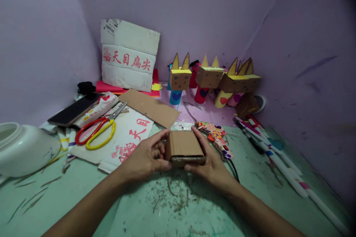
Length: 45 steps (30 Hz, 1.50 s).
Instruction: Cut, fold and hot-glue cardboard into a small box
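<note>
A small brown cardboard box [185,143] is held between both hands over the green tabletop. On its left side, my left hand [148,153] grips it with thumb and fingers, some of them curled. My right hand [207,155] holds the right side, its thumb at the near lower edge. A dark gap runs along the front edge of the box. Just beyond the right hand lies a glue gun [215,135] with a colourful pattern and a black cord. Scraps of debris [178,196] lie on the table below the box.
Scissors [104,127] rest on printed cardboard [136,131] at the left, near a white pot [30,148] and a phone [76,109]. Cardboard-headed figures [180,79] with horns stand along the back. Markers [278,155] lie at the right.
</note>
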Each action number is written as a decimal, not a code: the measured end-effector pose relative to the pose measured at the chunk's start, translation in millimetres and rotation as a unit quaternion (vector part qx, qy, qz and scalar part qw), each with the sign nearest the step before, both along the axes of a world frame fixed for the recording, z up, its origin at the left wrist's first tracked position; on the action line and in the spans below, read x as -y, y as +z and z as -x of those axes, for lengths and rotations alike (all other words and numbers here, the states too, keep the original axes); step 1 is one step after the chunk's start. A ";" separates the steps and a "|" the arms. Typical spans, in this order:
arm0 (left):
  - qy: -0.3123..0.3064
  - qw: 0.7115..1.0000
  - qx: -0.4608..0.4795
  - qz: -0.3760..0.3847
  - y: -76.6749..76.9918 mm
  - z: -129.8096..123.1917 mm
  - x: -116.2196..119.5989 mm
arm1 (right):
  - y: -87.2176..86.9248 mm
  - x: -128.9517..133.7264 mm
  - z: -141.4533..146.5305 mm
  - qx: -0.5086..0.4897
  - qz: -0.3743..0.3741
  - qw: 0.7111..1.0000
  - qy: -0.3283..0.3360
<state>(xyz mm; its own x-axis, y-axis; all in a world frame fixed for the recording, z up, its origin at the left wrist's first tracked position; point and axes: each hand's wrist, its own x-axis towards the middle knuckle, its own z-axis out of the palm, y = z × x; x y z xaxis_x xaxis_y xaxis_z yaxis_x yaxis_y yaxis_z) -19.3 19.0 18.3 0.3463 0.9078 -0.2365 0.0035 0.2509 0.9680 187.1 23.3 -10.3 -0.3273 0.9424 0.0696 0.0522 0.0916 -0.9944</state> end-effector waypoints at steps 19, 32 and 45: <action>-0.017 0.995 -0.068 -0.073 -3.8 -6.7 4.8 | -5.6 -5.3 3.0 0.086 -0.050 0.995 -0.028; 0.013 0.984 -0.113 -0.136 -13.6 -13.1 4.8 | -5.5 -11.4 3.1 0.110 -0.072 0.990 -0.056; 0.048 0.980 -0.139 -0.132 -22.0 -16.6 3.4 | -8.3 -10.9 -17.5 0.094 -0.058 0.992 0.053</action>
<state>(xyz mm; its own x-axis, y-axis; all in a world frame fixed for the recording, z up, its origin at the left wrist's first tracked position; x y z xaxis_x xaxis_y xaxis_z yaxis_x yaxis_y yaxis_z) -2.6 15.6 -3.7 0.2110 0.9755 -0.0629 0.2656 0.0047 0.9641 204.6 34.2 -18.7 -0.4413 0.8912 0.1050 0.2192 0.2205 -0.9504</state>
